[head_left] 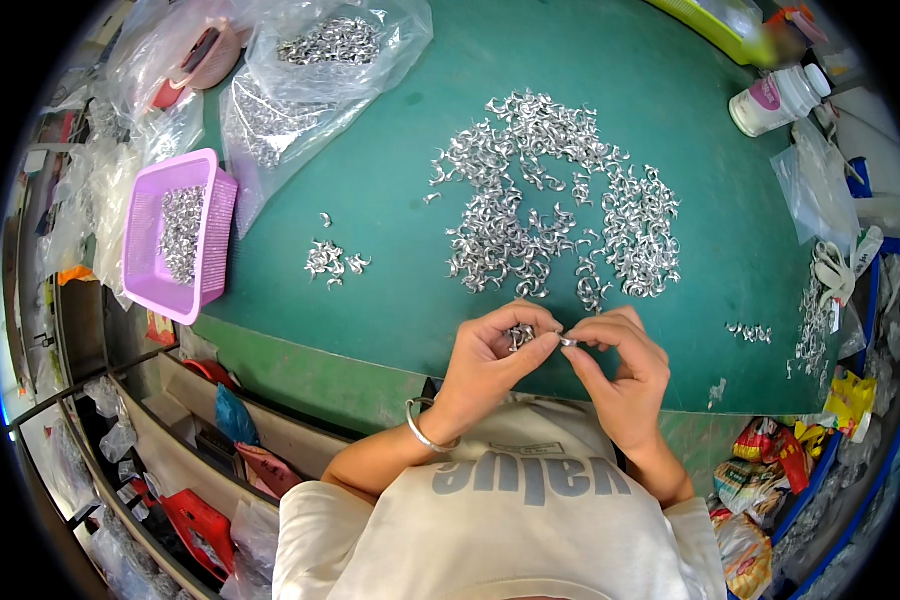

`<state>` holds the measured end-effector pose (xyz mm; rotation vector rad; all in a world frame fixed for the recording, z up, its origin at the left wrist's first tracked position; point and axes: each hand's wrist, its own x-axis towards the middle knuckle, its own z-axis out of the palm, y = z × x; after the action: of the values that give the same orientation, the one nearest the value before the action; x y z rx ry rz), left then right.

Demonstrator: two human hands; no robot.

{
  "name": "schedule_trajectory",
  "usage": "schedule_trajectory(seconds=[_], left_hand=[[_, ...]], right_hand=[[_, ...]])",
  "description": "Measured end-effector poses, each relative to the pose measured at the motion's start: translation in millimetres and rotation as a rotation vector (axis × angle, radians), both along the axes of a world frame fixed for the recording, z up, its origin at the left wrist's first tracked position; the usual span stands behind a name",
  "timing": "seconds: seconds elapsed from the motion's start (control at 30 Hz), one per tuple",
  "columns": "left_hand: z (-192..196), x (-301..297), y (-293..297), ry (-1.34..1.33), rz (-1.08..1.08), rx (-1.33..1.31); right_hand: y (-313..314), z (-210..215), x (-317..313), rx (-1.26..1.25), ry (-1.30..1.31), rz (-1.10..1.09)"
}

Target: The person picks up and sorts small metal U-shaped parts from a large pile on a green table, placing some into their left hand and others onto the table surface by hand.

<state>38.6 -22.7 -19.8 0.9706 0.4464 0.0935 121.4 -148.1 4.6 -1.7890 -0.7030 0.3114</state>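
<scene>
My left hand [485, 368] is closed, cupping several small curved silver metal pieces [519, 337] in its palm. Its thumb and index finger meet my right hand [625, 372] at one more silver piece [568, 342], which the right fingertips pinch. Both hands are at the near edge of the green table [390, 230]. Just beyond them spreads a large loose heap of the same curved pieces [500, 235], with a denser patch on its right side. A small cluster of pieces [327, 260] lies to the left.
At the left stands a purple plastic basket [217, 240] holding metal pieces. Clear plastic bags [260, 130] with more pieces lie behind it. To the right are a short row of pieces [750, 332], a white bottle [775, 100] and a metal bunch [812, 325]. Shelves [200, 410] flank my left.
</scene>
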Motion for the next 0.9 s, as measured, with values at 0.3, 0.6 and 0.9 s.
schedule_trajectory(seconds=[0.3,0.6,0.9], left_hand=[[-24,-22,42,0.199,0.397,0.107],[-49,-42,118,0.222,0.892,1.21],[-38,-28,71,0.087,0.499,0.358]], right_hand=[[21,-15,16,-0.292,-0.442,0.007],[36,-31,2,-0.367,-0.783,0.285],[22,-53,19,-0.233,-0.72,0.235]])
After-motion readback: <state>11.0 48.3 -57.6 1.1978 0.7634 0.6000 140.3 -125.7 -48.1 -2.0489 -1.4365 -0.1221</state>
